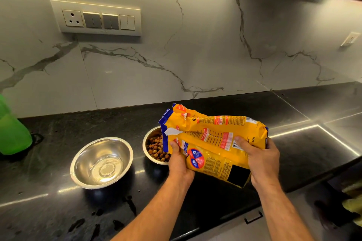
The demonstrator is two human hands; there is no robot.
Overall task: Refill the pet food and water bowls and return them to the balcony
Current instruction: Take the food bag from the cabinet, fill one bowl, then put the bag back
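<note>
A yellow pet food bag (pixel 213 139) with a torn blue top edge is held over the black counter, tilted with its open end up and to the left. My left hand (pixel 179 160) grips its lower left side. My right hand (pixel 260 154) grips its right side, thumb on the front. Partly hidden behind the bag sits a steel bowl (pixel 146 147) holding brown kibble (pixel 156 149). To its left stands a second steel bowl (pixel 101 162) with a little clear water at the bottom.
A green plastic bottle (pixel 11 129) stands at the far left of the black counter (pixel 293 115). A switch panel (pixel 96 17) is on the marble wall. Dark wet spots lie near the front edge. A drawer handle (pixel 253 217) sits below the counter edge.
</note>
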